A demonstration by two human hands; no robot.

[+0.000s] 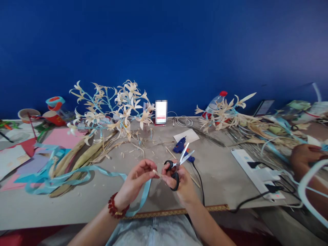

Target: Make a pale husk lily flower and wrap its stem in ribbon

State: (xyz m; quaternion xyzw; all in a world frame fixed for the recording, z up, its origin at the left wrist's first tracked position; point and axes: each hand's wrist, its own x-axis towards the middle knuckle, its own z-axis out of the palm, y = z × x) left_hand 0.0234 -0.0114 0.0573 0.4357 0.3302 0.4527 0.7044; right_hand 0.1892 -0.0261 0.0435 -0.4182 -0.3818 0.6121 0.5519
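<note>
Between the thumb and forefinger of our left hand (140, 176) we pinch one end of a small pale strip (156, 173), and our right hand (180, 179), just beside it at three o'clock, has its fingertips closed at the strip's other end. That same right hand also grips a pair of scissors (177, 165) by its black loops, the blades spread apart and pointing to one o'clock. On our left wrist we wear a dark red beaded bracelet (115, 208). A light-blue ribbon (89, 168) runs in from nine o'clock, passes behind our left wrist and loops down to the near edge of the table (217, 171). Just past the scissors, at one o'clock, lies a blue glue gun (179, 145), with a folded white paper (191, 135) beside it. Dried husks (84, 157) lie at ten o'clock, near pink paper (60, 136). Farther out, at eleven o'clock, we see pale lily-like flowers (132, 102) on light-blue stems; more pale flowers (225, 116) lie toward two o'clock, in front of a bottle (217, 100) with a red cap. At three o'clock are a white power strip (252, 174) and, beyond it, a co-worker's hand (304, 155). A blue wall (164, 51) stands behind everything at twelve o'clock.
</note>
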